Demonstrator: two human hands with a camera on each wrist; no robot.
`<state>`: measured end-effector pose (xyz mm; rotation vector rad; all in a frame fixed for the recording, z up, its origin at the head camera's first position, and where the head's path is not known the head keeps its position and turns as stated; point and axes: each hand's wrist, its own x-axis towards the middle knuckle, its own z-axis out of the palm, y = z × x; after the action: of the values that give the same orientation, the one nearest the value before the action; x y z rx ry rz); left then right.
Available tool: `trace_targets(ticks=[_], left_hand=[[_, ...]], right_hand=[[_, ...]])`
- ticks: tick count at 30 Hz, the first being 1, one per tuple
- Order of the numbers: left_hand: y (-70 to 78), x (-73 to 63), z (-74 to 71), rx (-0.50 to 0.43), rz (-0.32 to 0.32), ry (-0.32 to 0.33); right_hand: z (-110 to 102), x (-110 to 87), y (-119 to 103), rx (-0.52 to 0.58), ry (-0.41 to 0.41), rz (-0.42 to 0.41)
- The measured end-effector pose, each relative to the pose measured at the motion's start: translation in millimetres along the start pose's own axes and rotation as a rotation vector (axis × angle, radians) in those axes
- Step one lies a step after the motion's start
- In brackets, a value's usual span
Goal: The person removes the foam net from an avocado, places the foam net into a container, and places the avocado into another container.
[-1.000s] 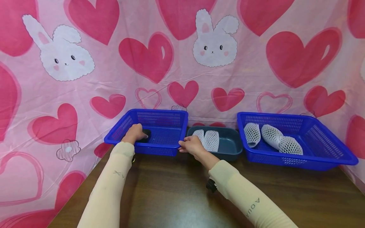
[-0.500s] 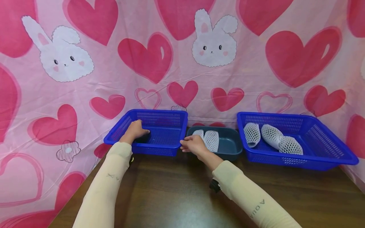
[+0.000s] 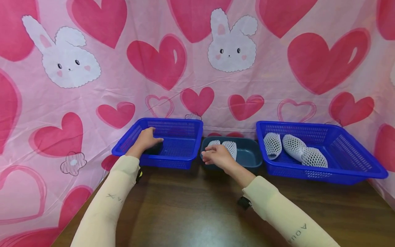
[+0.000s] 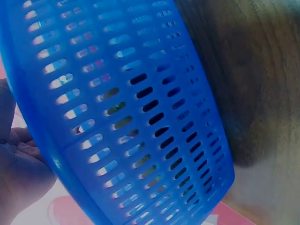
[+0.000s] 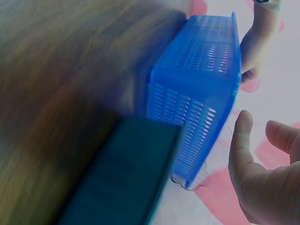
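Note:
My left hand (image 3: 145, 141) is over the left side of a blue slotted basket (image 3: 182, 157), thumb and index finger spread apart. Just under it in the basket lies a dark rounded object (image 3: 156, 148), partly covered by the hand. In the left wrist view the basket wall (image 4: 117, 117) hides most of what is inside, and the hand (image 4: 21, 164) shows above the rim. My right hand (image 3: 218, 156) hovers at the near left of a dark teal tub (image 3: 250, 156), fingers loosely bent around nothing. White foam nets (image 3: 229, 150) lie in that tub, partly behind the hand.
On the right stands a second blue basket (image 3: 345, 175) with several white foam-netted pieces (image 3: 293, 147) in it. All three containers stand in a row at the back of the brown wooden table (image 3: 191, 212), against a pink heart-patterned cloth (image 3: 185, 79).
The right hand has left the left basket's right corner and moved right, over the tub. My left hand has shifted slightly left and spread its thumb and finger off the dark object.

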<state>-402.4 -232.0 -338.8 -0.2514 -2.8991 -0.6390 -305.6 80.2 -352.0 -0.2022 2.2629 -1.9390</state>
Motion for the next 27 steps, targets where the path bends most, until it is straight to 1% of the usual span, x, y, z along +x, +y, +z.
trace_targets(ticks=[3,5,10,13,18,22,27], left_hand=[[5.4,-3.4,-2.5,-0.013,0.017,0.004],[8.7,-5.2,-3.9,-0.031,0.026,0.006],[16.7,-8.9,-6.5,-0.062,0.061,0.026],[23.4,-11.5,-7.3,-0.093,0.088,0.042],[37.4,-16.4,-7.0,-0.138,0.131,0.053],[50.6,-20.7,-5.6,-0.17,0.181,0.052],[69.9,-27.2,-2.7,-0.258,0.231,0.028]], right_hand=[[-8,-5.9,-4,-0.044,-0.011,-0.022],[-15,-9.6,-7,-0.093,-0.019,-0.04],[-35,-19.2,-14,-0.219,-0.014,-0.085],[-47,-24.8,-18,-0.259,0.002,-0.118],[-68,-32.0,-24,-0.29,0.023,-0.163],[-83,-38.5,-28,-0.292,0.033,-0.183],[-100,-49.0,-31,-0.32,0.06,-0.202]])
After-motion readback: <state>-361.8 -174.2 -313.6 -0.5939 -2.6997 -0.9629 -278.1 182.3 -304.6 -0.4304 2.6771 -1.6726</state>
